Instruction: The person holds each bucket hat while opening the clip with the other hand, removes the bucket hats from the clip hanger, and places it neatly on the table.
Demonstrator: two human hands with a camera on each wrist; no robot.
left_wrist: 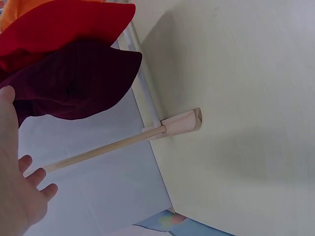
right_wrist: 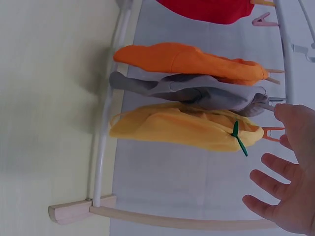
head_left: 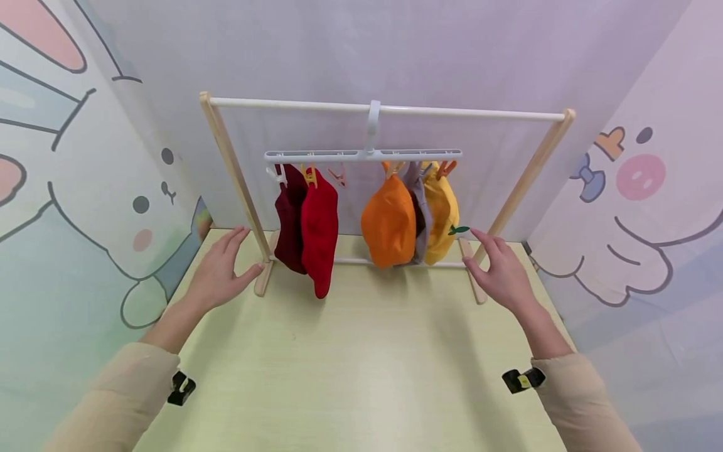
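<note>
Several cloth hats hang by clips from a pale clip hanger hooked over a rack's white top bar. At the left hang a maroon hat and a red hat. Right of the middle are an orange hat, a grey hat and a yellow hat with a green leaf. My left hand is held beside the rack's left post, fingers spread, holding nothing. On the other side, my right hand is near the right post, also with spread fingers and nothing in them.
The rack has wooden side posts and a white lower bar, and stands on a pale yellow table. A pink clip hangs without a hat. Cartoon-printed curtains enclose the back and both sides.
</note>
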